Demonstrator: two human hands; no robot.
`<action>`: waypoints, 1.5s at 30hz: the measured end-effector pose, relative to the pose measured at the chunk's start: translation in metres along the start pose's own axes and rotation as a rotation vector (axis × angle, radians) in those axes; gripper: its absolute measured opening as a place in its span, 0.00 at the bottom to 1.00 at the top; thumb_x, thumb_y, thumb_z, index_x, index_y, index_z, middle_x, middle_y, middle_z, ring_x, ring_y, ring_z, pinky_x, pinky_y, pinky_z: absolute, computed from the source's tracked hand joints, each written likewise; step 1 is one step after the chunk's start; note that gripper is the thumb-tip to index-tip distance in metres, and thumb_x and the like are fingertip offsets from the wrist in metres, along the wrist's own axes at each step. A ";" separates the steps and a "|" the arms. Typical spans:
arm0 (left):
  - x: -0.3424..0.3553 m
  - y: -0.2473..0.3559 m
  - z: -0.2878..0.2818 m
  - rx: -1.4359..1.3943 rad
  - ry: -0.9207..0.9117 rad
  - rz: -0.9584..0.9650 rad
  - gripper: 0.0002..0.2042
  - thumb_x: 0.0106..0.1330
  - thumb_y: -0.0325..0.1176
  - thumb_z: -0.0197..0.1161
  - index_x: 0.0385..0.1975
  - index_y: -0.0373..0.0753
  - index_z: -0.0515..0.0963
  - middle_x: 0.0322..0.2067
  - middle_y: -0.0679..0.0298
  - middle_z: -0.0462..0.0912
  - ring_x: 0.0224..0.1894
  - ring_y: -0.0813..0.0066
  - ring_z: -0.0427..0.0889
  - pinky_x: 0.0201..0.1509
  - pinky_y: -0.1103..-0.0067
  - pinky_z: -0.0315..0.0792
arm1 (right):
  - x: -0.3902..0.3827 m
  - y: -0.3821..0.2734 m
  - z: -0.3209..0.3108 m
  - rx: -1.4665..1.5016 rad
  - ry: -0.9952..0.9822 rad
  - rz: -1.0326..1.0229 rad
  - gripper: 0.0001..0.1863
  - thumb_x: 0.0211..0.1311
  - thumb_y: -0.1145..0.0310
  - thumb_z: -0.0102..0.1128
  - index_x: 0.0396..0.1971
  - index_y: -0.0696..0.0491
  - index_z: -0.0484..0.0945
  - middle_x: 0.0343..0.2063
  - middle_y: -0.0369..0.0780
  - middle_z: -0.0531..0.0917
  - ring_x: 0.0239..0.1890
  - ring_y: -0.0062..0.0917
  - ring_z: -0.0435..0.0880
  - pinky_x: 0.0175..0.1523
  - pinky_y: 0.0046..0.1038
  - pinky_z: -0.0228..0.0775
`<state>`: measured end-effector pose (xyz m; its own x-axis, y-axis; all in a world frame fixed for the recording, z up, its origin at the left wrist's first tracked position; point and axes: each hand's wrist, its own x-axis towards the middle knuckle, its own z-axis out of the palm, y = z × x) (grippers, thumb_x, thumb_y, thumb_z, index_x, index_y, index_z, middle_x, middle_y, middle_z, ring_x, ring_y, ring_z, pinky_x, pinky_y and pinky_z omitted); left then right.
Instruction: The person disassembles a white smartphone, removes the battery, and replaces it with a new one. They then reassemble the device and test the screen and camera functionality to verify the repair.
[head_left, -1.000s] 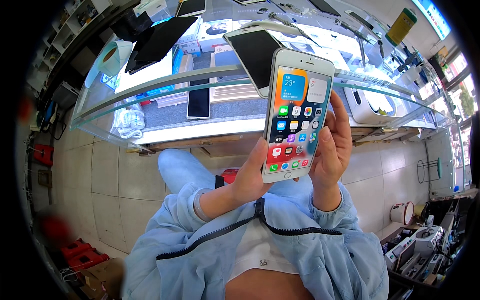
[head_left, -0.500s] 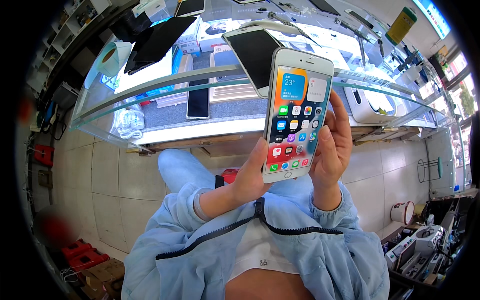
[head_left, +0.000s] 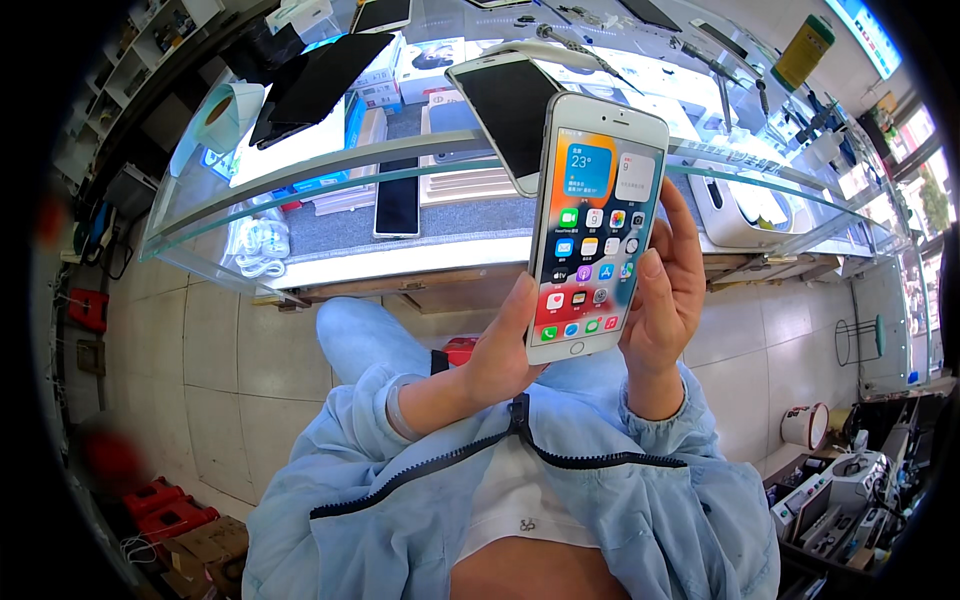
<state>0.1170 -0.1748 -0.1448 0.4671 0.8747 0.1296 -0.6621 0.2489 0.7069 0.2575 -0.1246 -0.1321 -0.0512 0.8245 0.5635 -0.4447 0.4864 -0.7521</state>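
Note:
A white smartphone (head_left: 598, 230) with its screen lit is held upright between both hands, in front of the glass counter. Colourful app icons and two widgets fill its display, and a round button sits below them. My left hand (head_left: 506, 345) grips the lower left edge, its thumb along the side and the other fingers hidden behind. My right hand (head_left: 664, 300) holds the right edge, thumb at the front side and fingers wrapped round the back. Just behind the phone, a second white phone (head_left: 505, 115) with a dark screen leans at a tilt on the counter's top.
The glass display counter (head_left: 330, 165) spans the front, with boxes, a dark phone (head_left: 397, 200) and bundled white cables (head_left: 258, 240) inside. A paper roll (head_left: 225, 115), thin tools and a yellow-green bottle (head_left: 803, 52) stand on top. A bin of equipment (head_left: 840, 500) lies at lower right.
Almost nothing differs. The phone has shifted very slightly within the same two-handed hold, and its screen looks the same.

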 end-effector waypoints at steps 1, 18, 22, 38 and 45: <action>0.000 -0.001 0.000 -0.046 -0.021 0.025 0.31 0.69 0.57 0.28 0.63 0.39 0.50 0.59 0.54 0.62 0.60 0.60 0.65 0.62 0.66 0.62 | 0.000 0.000 0.000 -0.002 -0.004 0.000 0.29 0.62 0.72 0.44 0.62 0.65 0.51 0.43 0.47 0.76 0.45 0.24 0.80 0.47 0.23 0.75; 0.005 -0.001 0.004 0.037 0.013 0.061 0.31 0.69 0.55 0.33 0.64 0.38 0.49 0.61 0.55 0.59 0.60 0.60 0.65 0.62 0.62 0.63 | 0.002 -0.008 0.005 0.118 -0.001 0.030 0.31 0.60 0.72 0.52 0.61 0.63 0.51 0.46 0.48 0.75 0.48 0.28 0.77 0.51 0.27 0.70; 0.003 -0.006 -0.002 0.176 -0.063 0.030 0.31 0.69 0.56 0.34 0.62 0.36 0.52 0.57 0.55 0.64 0.57 0.64 0.68 0.60 0.68 0.63 | 0.010 -0.015 0.007 0.043 0.056 0.020 0.32 0.59 0.73 0.54 0.60 0.62 0.50 0.46 0.48 0.75 0.48 0.26 0.76 0.51 0.25 0.69; 0.005 -0.003 0.001 0.077 -0.115 -0.076 0.39 0.64 0.64 0.32 0.63 0.35 0.50 0.53 0.43 0.68 0.49 0.59 0.77 0.34 0.81 0.70 | 0.017 -0.018 -0.011 0.048 0.078 0.004 0.25 0.64 0.74 0.38 0.60 0.66 0.54 0.53 0.49 0.71 0.55 0.26 0.72 0.60 0.25 0.62; 0.004 0.000 0.000 0.099 -0.090 -0.064 0.37 0.65 0.63 0.29 0.64 0.38 0.47 0.54 0.42 0.68 0.48 0.57 0.77 0.29 0.82 0.68 | 0.015 -0.014 -0.011 -0.001 0.030 -0.003 0.25 0.66 0.72 0.39 0.61 0.66 0.54 0.57 0.50 0.67 0.57 0.28 0.70 0.62 0.27 0.61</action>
<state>0.1192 -0.1713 -0.1446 0.5602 0.8164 0.1401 -0.5699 0.2571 0.7804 0.2725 -0.1158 -0.1171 -0.0232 0.8312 0.5555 -0.4440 0.4893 -0.7506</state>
